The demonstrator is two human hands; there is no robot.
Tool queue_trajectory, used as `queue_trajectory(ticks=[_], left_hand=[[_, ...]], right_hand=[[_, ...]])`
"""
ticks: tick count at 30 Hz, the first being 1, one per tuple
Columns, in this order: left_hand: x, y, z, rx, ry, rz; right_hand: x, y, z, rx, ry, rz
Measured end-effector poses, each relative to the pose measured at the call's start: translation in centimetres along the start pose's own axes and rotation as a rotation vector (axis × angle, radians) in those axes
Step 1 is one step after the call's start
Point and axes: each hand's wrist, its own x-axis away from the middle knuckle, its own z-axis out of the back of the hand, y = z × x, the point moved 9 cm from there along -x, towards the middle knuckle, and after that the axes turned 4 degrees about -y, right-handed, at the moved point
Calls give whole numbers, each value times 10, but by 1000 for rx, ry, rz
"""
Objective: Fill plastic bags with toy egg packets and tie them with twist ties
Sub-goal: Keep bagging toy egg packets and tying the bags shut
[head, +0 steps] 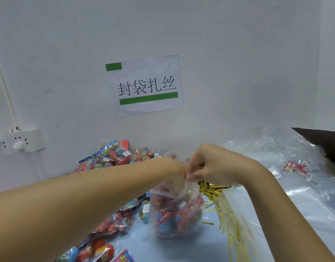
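So the clear plastic bag (177,210) sits dead centre in the lower half of the frame, crinkly thin film, lumpy with red and blue toy egg packets inside. Its neck is bunched up tight. The right hand (212,165) has its fingers curled in, pinching that gathered neck; the left hand (174,167) is pressed right against it, wrist bent, fingers hidden behind the film, so can't tell how they're set. Just right of the bag there's a shiny heap of thin gold twist ties (229,214) spilling down the pale blue bench (206,246). Loose egg packets (113,156) are piled left and behind. Flat clear bags (287,161) lie at right.
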Motion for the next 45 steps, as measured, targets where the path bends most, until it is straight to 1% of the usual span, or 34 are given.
queue_trajectory(ticks=[2, 4, 7, 11, 18, 20, 22, 25, 27, 33, 35, 38, 43, 45], left_hand=[[-3, 3, 0, -59, 3, -23], [-5, 0, 6, -45, 37, -23], [-2, -11, 16, -11, 92, 21], [3, -20, 27, 182, 180, 30], [8, -40, 48, 434, 455, 34], [10, -41, 49, 485, 492, 15], [9, -38, 45, 471, 437, -1], [6, -29, 29, 346, 249, 4], [7, -27, 23, 325, 168, -17], [23, -25, 22, 386, 54, -122], [29, -31, 26, 376, 80, -122], [39, -49, 28, 261, 153, -74], [62, -68, 32, 146, 245, -123], [69, -76, 37, 65, 310, -113]], right_hand=[[0, 3, -1, 5, -3, -11], [0, 6, 2, -14, 19, -15], [0, 8, 6, -38, 43, -8], [1, 4, 7, -56, 50, 10], [4, 1, 10, -62, 70, 8], [5, 1, 12, -80, 87, 18], [5, 2, 13, -88, 105, 21], [4, 2, 14, -78, 103, 25], [4, 3, 14, -77, 103, 27], [3, 9, 16, -92, 133, 16], [3, 11, 17, -97, 134, 11], [4, 16, 19, -95, 146, -2], [5, 24, 31, -102, 262, -25], [5, 27, 34, -103, 299, -37]])
